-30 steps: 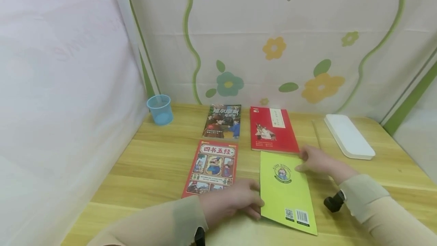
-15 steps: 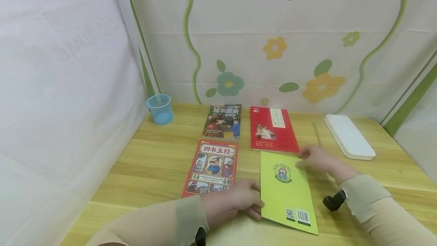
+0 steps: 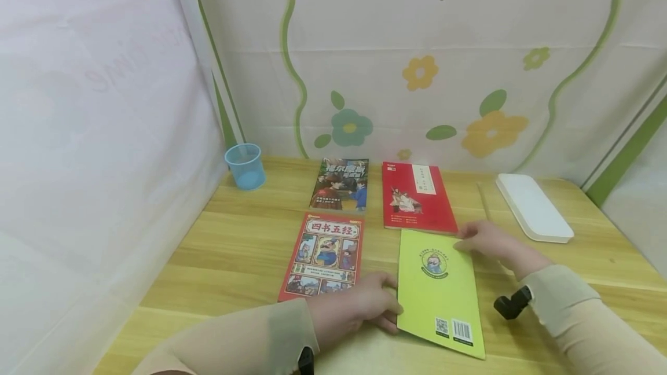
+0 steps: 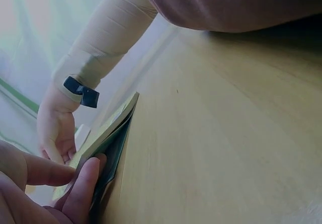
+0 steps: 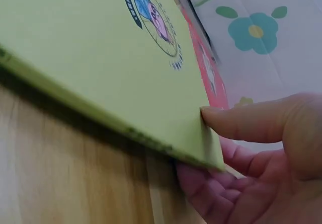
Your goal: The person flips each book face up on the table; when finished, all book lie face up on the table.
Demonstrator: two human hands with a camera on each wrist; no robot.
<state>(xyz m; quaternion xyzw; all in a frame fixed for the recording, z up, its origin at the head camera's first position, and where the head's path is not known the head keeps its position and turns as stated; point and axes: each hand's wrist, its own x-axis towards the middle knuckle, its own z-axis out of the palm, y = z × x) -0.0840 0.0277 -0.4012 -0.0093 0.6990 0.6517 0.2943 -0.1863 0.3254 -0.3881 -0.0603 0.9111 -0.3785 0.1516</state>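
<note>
A yellow-green book [image 3: 436, 294] lies back cover up at the front right, its barcode toward me and a cartoon badge near the far end. My left hand [image 3: 371, 302] grips its left edge; in the left wrist view a finger reaches in between the light page block and a dark green layer [image 4: 118, 146] below. At the far right corner my right hand [image 3: 482, 242] pinches the book, thumb on the cover and fingers underneath. The right wrist view shows that side's edge raised above the wooden table [image 5: 75, 173]. A red comic book [image 3: 325, 256] lies beside my left hand.
Beyond the yellow-green book lies a red book [image 3: 417, 198], with a dark-covered comic [image 3: 340, 185] to its left. A blue cup [image 3: 245, 168] stands at the back left, and a white case [image 3: 534, 207] lies at the right. Printed cloth [image 3: 375, 45] hangs behind the table.
The far end of the yellow-green book has shifted slightly right, together with my right hand. My left hand has kept its place at the left edge.
</note>
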